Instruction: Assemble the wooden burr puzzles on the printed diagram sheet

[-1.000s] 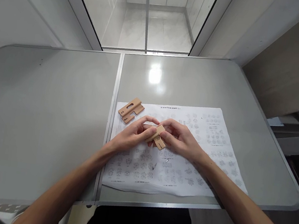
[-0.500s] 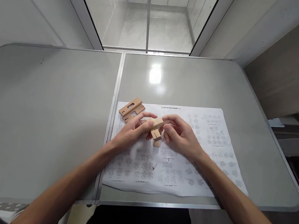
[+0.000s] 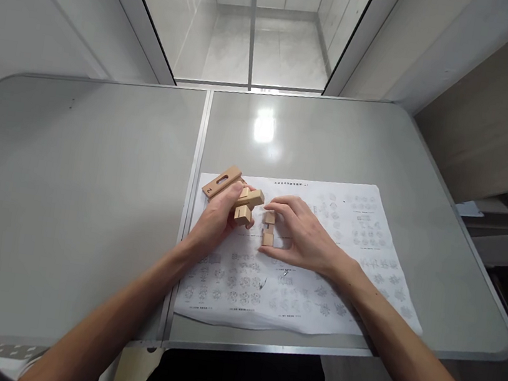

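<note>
And here we are with the pieces apart in two hands: the left hand (image 3: 218, 216) is wrapped firmly around a cluster of crossed wooden blocks (image 3: 251, 199), held up just above the printed sheet (image 3: 314, 303). Over to the right hand (image 3: 304, 238), and it's a wide C, thumb at the near end and fingertips at the far end of a notched wooden block (image 3: 268, 239); whether they truly pinch it, I can't tell from here. The step in hand looks like handling that separate block beside the cluster. Lifting it would call for a secure grip on both ends, with the left hand holding its cluster steady.

Now the count! One notched block by the right hand; at least two blocks crossing in the left, with a possible third masked by fingers. On the far left of the sheet, one slotted wooden block marked 2 (image 3: 217, 186), and the edge of what seems another behind the left hand. One sheet, covered in small diagrams, two dark marks (image 3: 262, 284) on its near half, and one table (image 3: 93, 193) under it all.
</note>
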A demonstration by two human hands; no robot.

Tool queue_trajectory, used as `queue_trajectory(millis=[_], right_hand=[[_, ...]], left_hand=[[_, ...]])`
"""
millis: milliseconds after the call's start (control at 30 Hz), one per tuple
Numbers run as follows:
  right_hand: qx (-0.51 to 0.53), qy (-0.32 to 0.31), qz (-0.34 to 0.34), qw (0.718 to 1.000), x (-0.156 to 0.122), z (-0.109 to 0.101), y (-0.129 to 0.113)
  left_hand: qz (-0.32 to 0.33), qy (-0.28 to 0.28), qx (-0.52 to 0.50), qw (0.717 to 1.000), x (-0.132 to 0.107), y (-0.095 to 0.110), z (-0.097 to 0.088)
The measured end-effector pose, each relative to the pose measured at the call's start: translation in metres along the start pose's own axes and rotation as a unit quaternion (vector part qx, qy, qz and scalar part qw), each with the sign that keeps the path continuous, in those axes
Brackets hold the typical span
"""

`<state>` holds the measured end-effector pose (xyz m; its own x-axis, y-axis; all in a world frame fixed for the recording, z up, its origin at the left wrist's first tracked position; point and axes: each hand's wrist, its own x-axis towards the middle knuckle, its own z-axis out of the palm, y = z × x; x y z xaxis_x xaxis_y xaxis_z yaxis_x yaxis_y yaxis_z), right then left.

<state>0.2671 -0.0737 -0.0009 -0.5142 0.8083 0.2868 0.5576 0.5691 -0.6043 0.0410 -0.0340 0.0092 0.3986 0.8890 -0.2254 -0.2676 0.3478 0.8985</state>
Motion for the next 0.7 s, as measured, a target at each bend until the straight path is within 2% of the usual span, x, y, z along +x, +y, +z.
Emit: queue_trajectory(millis=[133,233,300,433,567,700], right_hand=[[0.042,0.01,0.013,0.999,0.001,-0.002,-0.002],[0.134,0.043,0.082,0.987,0.001,-0.004,-0.006],[0.222,0.058,0.142,0.963,0.001,-0.006,-0.008],[0.413,0.037,0.221,0.883,0.0,-0.011,-0.007],[0.515,-0.005,0.234,0.825,-0.001,-0.016,0.0],[0.559,-0.016,0.231,0.797,-0.001,-0.018,0.001]], left_hand=[[0.014,-0.036,-0.005,0.999,0.0,0.0,-0.005],[0.028,-0.049,0.034,0.998,0.0,-0.001,-0.01],[0.032,-0.045,0.086,0.995,-0.001,0.0,-0.009],[0.07,-0.062,0.148,0.985,-0.006,0.0,0.0],[0.14,-0.065,0.198,0.968,-0.012,-0.005,0.006],[0.237,-0.041,0.28,0.929,-0.012,-0.01,0.005]])
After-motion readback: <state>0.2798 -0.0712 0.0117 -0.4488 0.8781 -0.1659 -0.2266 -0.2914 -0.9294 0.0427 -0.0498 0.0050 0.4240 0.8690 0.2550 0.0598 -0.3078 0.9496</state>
